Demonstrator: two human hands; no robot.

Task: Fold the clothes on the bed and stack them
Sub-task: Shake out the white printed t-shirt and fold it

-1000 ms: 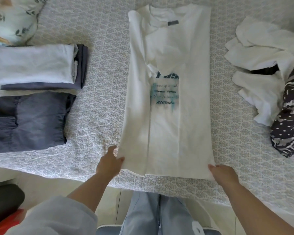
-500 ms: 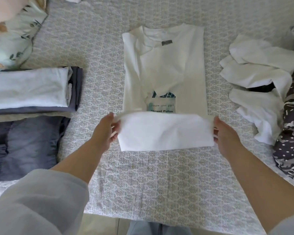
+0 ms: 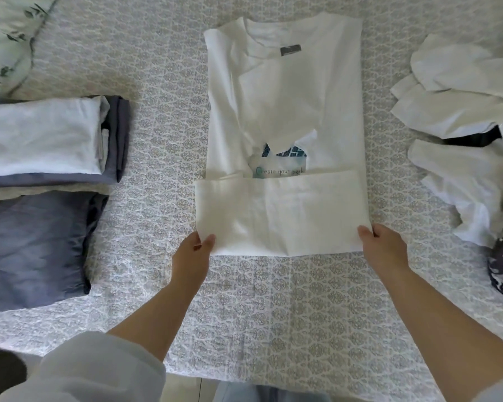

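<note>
Now the hem is folded up, print half covered

Only part of the blue print shows on the white T-shirt [image 3: 285,111]: the folded-up bottom panel hides everything under the line "Create your path". The shirt lies flat mid-bed [image 3: 163,146], collar away from the person. The left hand [image 3: 192,256] pinches the fold's near left corner, thumb on top and the fingers tucked under the cloth (out of sight). The right hand [image 3: 382,249] grips the near right corner, its fingers curled at the edge. The folded stack [image 3: 50,137] and the jeans [image 3: 32,250] on the left, and the unfolded white clothes [image 3: 459,111] on the right, run out of view. Half a second ago both hands held the panel in the air; it now lies on the shirt.
</note>
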